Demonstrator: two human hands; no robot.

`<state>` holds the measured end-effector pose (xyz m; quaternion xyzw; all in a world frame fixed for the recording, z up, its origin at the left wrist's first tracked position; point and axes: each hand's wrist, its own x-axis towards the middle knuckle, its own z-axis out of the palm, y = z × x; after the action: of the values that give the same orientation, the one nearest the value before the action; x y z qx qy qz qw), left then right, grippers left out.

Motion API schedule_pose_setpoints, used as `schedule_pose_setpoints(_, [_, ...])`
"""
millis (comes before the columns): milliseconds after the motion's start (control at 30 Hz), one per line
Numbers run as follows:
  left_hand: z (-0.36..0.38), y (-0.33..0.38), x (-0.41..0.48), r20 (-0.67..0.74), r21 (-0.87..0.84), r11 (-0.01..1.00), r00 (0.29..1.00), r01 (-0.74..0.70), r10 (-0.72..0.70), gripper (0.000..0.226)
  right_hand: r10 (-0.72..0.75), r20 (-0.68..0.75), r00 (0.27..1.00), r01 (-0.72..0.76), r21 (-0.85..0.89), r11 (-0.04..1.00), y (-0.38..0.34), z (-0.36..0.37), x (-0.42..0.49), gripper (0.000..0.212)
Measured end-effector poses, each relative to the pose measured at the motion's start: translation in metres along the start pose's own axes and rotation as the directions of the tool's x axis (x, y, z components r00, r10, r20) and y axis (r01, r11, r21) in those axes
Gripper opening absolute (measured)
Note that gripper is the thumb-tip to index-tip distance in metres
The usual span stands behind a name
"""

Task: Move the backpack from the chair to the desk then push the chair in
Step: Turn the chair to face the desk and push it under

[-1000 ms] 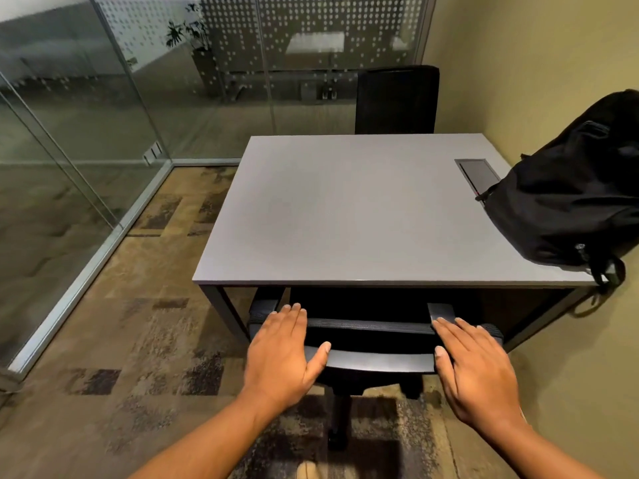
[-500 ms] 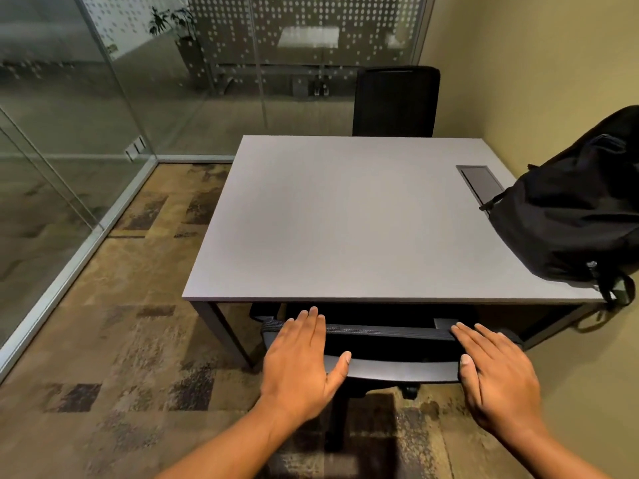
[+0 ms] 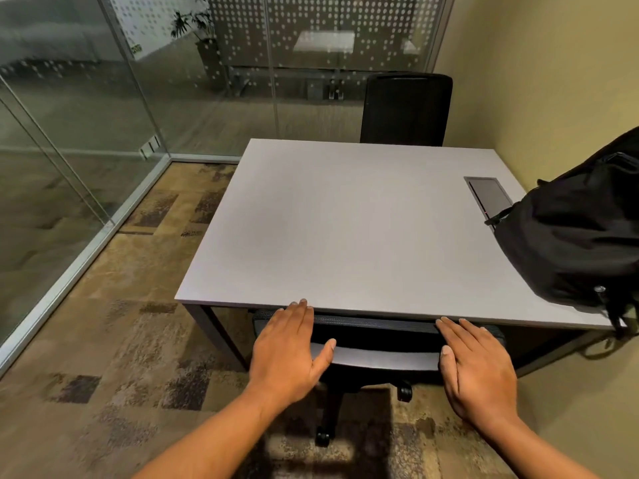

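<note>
One desk (image 3: 345, 229) fills the middle, with one black backpack (image 3: 581, 243) lying on its right end, a strap hanging over the near edge. Two chairs: one (image 3: 406, 110) at the far side, one (image 3: 377, 344) tucked under the near edge, only its backrest top showing. Two hands lie flat on that backrest, left hand (image 3: 288, 354) and right hand (image 3: 479, 369), fingers straight and spread, gripping nothing.
</note>
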<state>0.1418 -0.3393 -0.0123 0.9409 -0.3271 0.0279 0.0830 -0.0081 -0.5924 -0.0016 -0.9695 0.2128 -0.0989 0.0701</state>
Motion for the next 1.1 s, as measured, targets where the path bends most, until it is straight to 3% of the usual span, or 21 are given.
schedule_pose_setpoints(1100, [0.010, 0.005, 0.040, -0.031, 0.001, 0.998, 0.997, 0.069, -0.069, 0.074, -0.029, 0.042, 0.999, 0.030, -0.007, 1.000, 0.015, 0.004, 0.042, 0.061])
